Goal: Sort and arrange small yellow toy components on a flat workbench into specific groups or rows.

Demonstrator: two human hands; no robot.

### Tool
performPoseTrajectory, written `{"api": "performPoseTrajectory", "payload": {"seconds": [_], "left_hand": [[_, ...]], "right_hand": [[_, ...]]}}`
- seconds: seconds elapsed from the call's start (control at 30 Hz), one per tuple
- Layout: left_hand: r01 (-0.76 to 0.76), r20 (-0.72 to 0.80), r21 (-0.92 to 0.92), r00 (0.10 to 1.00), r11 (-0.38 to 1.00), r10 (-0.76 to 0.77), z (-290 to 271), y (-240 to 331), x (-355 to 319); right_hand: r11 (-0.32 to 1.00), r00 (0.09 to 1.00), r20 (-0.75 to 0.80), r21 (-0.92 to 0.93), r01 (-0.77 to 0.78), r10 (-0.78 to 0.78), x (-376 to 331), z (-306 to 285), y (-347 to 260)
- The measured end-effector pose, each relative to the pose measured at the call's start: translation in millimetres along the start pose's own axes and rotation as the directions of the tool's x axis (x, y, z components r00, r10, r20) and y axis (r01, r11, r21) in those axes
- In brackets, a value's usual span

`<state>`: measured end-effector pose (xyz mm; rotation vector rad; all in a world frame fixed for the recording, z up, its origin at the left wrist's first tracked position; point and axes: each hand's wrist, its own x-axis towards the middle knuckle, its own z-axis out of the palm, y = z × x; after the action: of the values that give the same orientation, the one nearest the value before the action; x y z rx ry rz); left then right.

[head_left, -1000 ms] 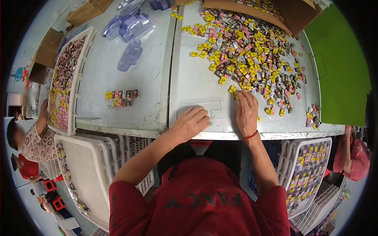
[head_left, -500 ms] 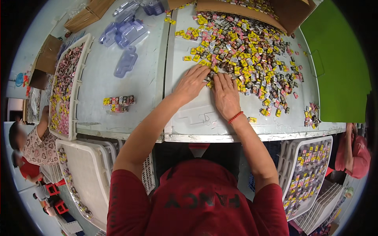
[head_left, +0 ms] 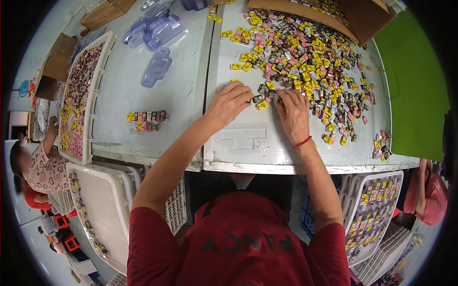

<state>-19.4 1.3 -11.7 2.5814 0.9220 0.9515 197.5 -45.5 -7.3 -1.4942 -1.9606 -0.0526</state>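
Small box-shaped pieces in yellow, pink and black form a large loose heap (head_left: pixel 305 62) on the white table. At its near left edge my left hand (head_left: pixel 229 104) has its fingers bent together, with a small dark piece just showing at the tips. My right hand (head_left: pixel 295 114) rests at the heap's near edge, thumb apart from the fingers, palm down. Several loose pieces (head_left: pixel 262 105) lie between my hands. Nearer to me sits a clear plastic tray (head_left: pixel 241 137) with a stepped outline. On the left, a similar tray of pieces (head_left: pixel 146 120) stands in neat rows.
Empty bluish plastic trays (head_left: pixel 157 66) lie at the far left. A cardboard box (head_left: pixel 305 16) spills pieces at the back. A white crate (head_left: pixel 98 71) of pieces stands left; filled crates (head_left: pixel 374 209) lean below the table at right. Other people work at both sides.
My hands have moved apart, the right one to the right, uncovering several pieces between them. My head view has shifted slightly.
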Motion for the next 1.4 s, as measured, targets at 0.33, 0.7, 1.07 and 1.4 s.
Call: {"api": "performPoseTrajectory", "payload": {"seconds": [0.33, 0.7, 1.07, 1.4], "left_hand": [[0.050, -0.023, 0.104, 0.999, 0.993, -0.048, 2, 2, -2], [-0.012, -0.039, 0.084, 0.999, 0.996, 0.015, -1, -5, -5], [0.018, -0.004, 0.019, 1.000, 1.000, -0.018, -3, -2, -9], [0.136, 0.103, -0.098, 0.987, 0.986, -0.126, 7, -5, -3]], "right_hand": [[1.000, 1.000, 0.018, -0.001, 0.025, -0.025, 8, 6, 1], [0.998, 0.997, 0.066, -0.029, 0.048, -0.046, 14, 9, -7], [0.996, 0.990, 0.128, 0.066, 0.059, -0.067, 22, 15, -11], [0.995, 0.985, 0.164, 0.084, 0.044, -0.058, 23, 23, 2]]}}
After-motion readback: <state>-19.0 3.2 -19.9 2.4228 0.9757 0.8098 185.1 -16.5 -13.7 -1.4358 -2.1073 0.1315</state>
